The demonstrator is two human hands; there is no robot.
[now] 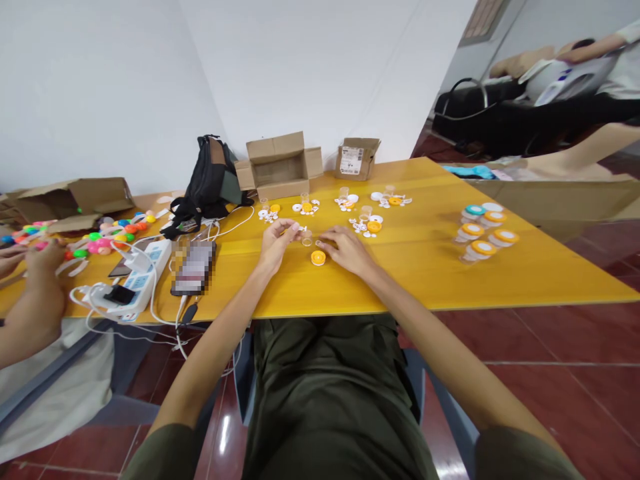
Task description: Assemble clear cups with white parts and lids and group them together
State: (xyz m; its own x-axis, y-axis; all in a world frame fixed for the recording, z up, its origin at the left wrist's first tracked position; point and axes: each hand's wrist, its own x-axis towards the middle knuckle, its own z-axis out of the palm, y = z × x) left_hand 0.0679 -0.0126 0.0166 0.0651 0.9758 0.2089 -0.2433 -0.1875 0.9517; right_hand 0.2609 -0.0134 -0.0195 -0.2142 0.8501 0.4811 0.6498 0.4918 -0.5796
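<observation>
Cup point(307, 238), small and clear, stands on the table point(425, 277) between the two hands in the head view. The left hand point(283, 243) has thumb and finger together, apparently clamped on a white piece point(303, 229) just above the cup; whether they touch the cup as well, I cannot tell. The right hand point(344, 245) is bent in from the other side, its fingertips at a small pale bit point(319, 243); whether they grip it or only rest by it is too small to tell. An orange cap point(318, 258) lies in front of the cup, toward the near edge.

The step in hand looks like handling small parts at the uncapped cup; a next move there calls for a light pinch and a steady cup, as it would tip easily.

Beyond the hands, parts groups point(373, 225) limit forward reach. On the left, the phone point(194, 268), power strip point(146, 280) and loose cables point(170, 313) crowd the left forearm's side. The near edge runs under both forearms, close behind the cap. The widest room lies rightward, up to the capped cups point(481, 249).
</observation>
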